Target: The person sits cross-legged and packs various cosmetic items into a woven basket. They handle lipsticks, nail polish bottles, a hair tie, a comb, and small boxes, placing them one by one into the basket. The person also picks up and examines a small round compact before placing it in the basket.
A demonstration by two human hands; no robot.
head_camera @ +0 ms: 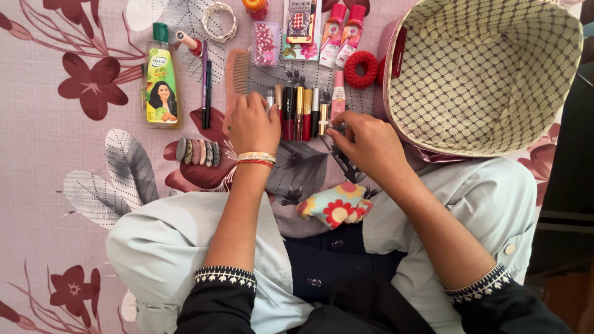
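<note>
The person sits cross-legged on a bed covered by a pinkish floral sheet point(55, 154), both hands working at a row of lipsticks point(300, 114) laid side by side, upright in the view, just ahead of the knees.

The left hand point(253, 124), with bangles at the wrist, rests knuckles-up on the left end of that row, covering the lower part of a pink comb point(237, 74) and touching a small silver tube point(270, 99). Its fingers are curled down; whether they pinch anything cannot be told.

The right hand point(365, 142) sits at the right end of the row, its fingertips drawn together on a small gold-and-black lipstick point(323, 127), beside a pale pink tube point(338, 99).

Further up the sheet lie a green-capped oil bottle point(162, 80), two dark pencils point(205, 93), a white bangle point(219, 21), a clear box of beads point(266, 43), two pink-capped bottles point(341, 34) and a red scrunchie point(361, 69). A row of hair clips point(198, 152) lies left of the left wrist. A flowered cloth pouch point(334, 207) rests on the lap between the forearms. At the right stands an open basket point(482, 74) with a checked lining, close by the right hand
</note>
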